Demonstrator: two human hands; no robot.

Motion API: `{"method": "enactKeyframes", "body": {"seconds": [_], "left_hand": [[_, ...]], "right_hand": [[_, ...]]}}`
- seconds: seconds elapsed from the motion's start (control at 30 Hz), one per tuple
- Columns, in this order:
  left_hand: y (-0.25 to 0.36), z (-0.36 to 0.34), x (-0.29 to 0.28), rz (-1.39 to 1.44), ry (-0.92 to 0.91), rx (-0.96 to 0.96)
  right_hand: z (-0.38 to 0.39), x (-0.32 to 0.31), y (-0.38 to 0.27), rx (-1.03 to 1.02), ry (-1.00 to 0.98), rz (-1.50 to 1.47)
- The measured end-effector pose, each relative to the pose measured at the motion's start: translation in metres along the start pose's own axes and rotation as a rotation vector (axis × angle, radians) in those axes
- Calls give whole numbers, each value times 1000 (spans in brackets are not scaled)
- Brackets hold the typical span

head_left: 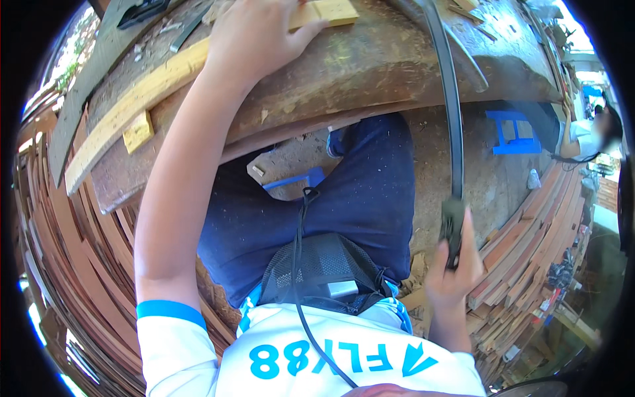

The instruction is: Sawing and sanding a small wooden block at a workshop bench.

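My left hand [254, 40] is at the bench's far side, on a short yellow wood piece [334, 12], thumb along its edge, other fingers partly out of view. My right hand [456, 258] is closed round the dark handle [452, 221] of a long, narrow saw-like tool, its strip [446, 79] reaching up past the bench edge. A long pale batten [126, 109] and a small yellow block [137, 132] lie on the worn wooden bench [390, 73], left of centre.
Planks [66, 212] are stacked at left, more boards [522, 231] at right. A blue plastic stool [512, 132] stands beneath the bench's right end. Another person [582, 139] is at the far right. My legs are under the bench, a black cord hanging over my lap.
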State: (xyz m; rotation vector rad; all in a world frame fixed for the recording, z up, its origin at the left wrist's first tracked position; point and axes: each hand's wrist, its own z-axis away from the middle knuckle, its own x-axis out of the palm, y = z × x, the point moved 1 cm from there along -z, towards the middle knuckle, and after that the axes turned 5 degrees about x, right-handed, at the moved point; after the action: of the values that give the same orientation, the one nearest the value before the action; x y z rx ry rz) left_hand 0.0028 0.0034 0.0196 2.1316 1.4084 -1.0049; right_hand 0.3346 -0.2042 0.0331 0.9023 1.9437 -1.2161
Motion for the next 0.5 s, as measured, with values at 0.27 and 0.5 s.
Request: {"method": "enactKeyframes", "body": {"seconds": [0.27, 0.5], "left_hand": [[-17, 12, 0, 4, -276, -151], [-6, 12, -11, -10, -195, -253]], "right_hand": [[-153, 80, 28, -72, 183, 217], [-210, 127, 20, -190, 274, 221]]}}
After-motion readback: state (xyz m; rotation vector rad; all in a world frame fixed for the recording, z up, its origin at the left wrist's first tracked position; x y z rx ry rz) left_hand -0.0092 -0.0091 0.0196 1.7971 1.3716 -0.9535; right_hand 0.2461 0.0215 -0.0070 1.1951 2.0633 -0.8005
